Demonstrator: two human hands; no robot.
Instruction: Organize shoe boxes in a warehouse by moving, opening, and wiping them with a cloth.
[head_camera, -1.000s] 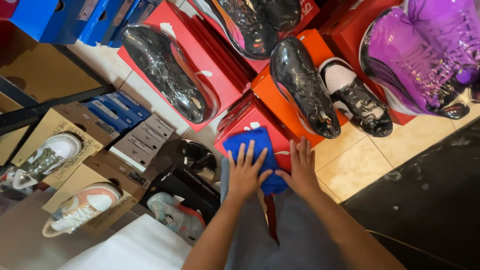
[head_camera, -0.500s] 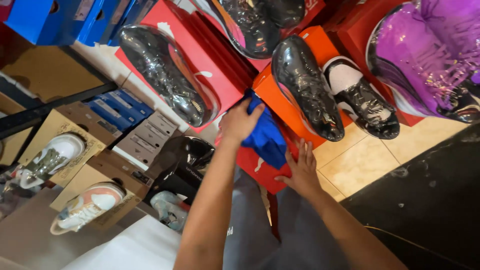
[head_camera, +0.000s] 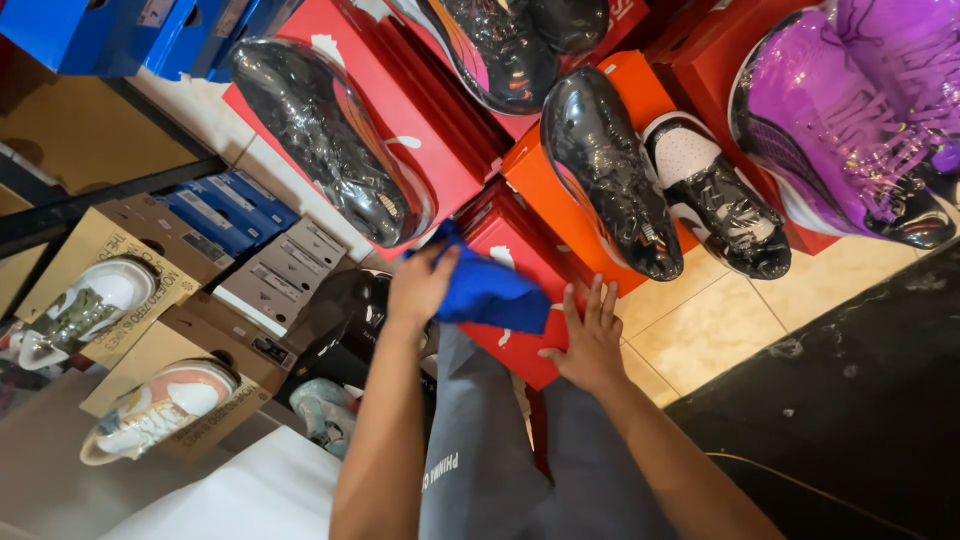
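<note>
So the left hand (head_camera: 420, 285) is pinching a bright blue cloth (head_camera: 487, 293), fingers closed round its left end, and it's dragging the cloth over the top of a red shoebox (head_camera: 520, 300) sitting right in front of the person's knees. The right hand (head_camera: 590, 340) is lying flat with fingers spread on the near right edge of that same box, bracing it, not gripping anything. Looks to me like the wiping is mid-way: the cloth is covering the left and middle part of the lid, while the strip under the right hand and the far corner don't look reached yet, though I can't really judge dust from here. The cloth itself is looking soft and crumpled, bunched into a loose wedge, plain blue. Just beyond, a glossy black shoe wrapped in plastic (head_camera: 615, 170) is resting on an orange box (head_camera: 545, 165), another black one (head_camera: 330, 135) is lying to the far left, and a purple shoe (head_camera: 850, 120) is sitting off to the far right.
</note>
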